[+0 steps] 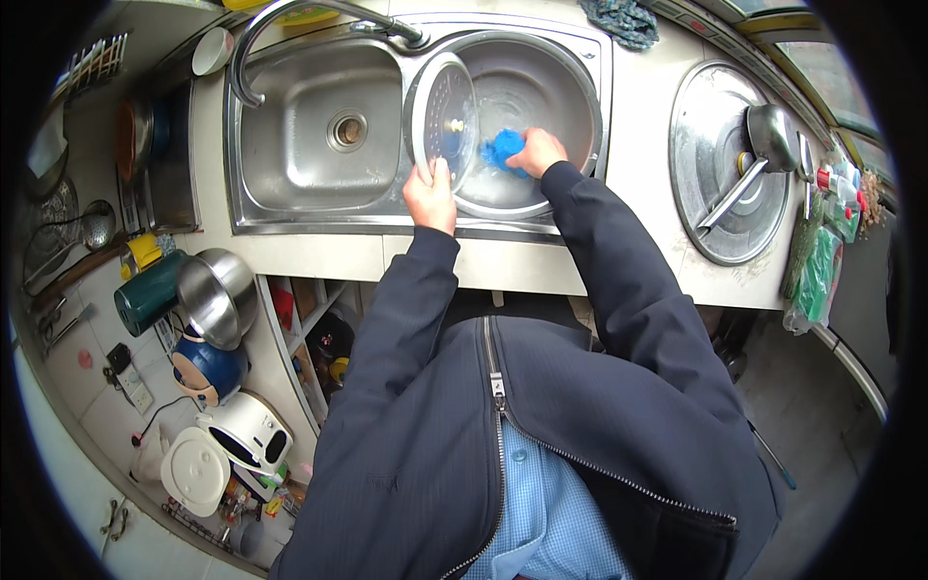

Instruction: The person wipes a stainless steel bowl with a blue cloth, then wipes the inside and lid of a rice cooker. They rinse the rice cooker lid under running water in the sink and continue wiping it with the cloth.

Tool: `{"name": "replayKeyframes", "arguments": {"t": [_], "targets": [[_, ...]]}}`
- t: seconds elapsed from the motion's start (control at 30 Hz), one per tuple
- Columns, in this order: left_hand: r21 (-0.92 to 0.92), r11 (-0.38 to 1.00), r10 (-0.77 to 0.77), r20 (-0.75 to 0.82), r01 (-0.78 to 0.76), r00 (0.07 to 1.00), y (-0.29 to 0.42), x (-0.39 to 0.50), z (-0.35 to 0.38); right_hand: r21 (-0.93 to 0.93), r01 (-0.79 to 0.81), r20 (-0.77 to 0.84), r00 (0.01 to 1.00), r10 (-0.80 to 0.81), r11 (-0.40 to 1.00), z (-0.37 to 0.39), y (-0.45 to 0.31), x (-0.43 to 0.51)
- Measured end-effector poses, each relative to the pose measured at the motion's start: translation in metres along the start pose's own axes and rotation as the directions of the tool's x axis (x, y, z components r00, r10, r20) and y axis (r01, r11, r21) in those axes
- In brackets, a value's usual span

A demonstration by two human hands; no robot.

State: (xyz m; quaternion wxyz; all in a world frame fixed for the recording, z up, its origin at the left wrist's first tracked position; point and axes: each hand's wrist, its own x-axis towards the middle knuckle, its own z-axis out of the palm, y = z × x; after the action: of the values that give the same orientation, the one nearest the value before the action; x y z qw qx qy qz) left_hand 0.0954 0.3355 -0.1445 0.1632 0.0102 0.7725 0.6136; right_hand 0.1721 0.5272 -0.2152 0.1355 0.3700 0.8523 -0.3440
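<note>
My left hand [431, 196] grips the near rim of a round pot lid [438, 101], which is tilted up on edge. The lid has a small gold-coloured knob and rows of spots or small holes. My right hand [540, 152] holds a bunched blue scrubbing cloth [504, 148], a little to the right of the lid. Both are over a large round metal basin [554, 87] set at the right side of the stainless-steel sink [319, 72]. Shallow, cloudy water [482, 181] lies in the basin's bottom.
A curved faucet [250, 43] arches over the left bowl, beside a white bowl [212, 52]. On the right counter, a saucepan [772, 138] rests on a large metal lid [703, 130]. A dark cloth [623, 22] lies behind the sink. A metal bowl [217, 297] stands left.
</note>
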Motion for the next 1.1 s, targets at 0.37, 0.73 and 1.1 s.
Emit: {"name": "replayKeyframes", "arguments": {"t": [0.37,0.73,1.1], "targets": [[-0.054,0.999,0.002,0.014,-0.002,1.0,0.0,-0.001,-0.003,0.397,0.5,-0.305,0.863,-0.403,0.77,-0.082,-0.042,-0.064],[-0.299,0.914,-0.265,0.07,0.273,0.962,-0.013,-0.001,-0.004,0.773,0.367,-0.301,0.93,-0.211,0.517,-0.115,-0.061,-0.073],[-0.585,0.634,-0.402,0.309,0.506,0.862,-0.02,0.009,-0.005,-0.452,0.357,-0.057,0.903,-0.427,0.817,0.018,0.005,-0.014]]}}
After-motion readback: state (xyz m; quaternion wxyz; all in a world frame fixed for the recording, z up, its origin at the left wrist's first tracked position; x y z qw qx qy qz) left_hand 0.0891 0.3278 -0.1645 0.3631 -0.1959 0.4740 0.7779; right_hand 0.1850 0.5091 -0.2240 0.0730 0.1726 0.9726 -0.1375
